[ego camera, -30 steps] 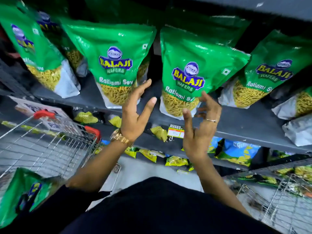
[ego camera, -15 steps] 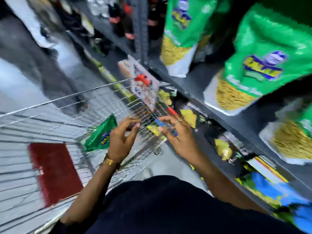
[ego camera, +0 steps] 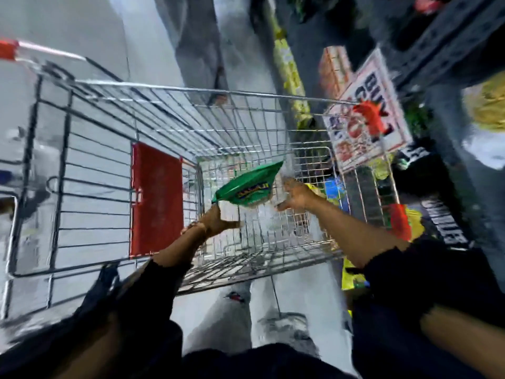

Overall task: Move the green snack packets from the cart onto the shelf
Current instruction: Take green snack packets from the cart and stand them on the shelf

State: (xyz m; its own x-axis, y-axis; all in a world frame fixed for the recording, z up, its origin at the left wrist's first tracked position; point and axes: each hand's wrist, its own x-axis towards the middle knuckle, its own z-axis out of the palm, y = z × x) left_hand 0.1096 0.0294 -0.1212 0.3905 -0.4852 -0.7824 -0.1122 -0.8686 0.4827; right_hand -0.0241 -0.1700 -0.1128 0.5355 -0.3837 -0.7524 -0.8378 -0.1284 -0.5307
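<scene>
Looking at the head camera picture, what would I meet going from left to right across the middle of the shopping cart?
Red plastic flap on the cart's wire end → left hand → green snack packet → right hand → white promotional sign with red print.

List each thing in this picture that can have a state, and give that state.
green snack packet: tilted, inside the cart, gripped at both ends.
left hand: pinching the packet's lower corner.
right hand: at the packet's other end.
cart: holds only that packet.
</scene>
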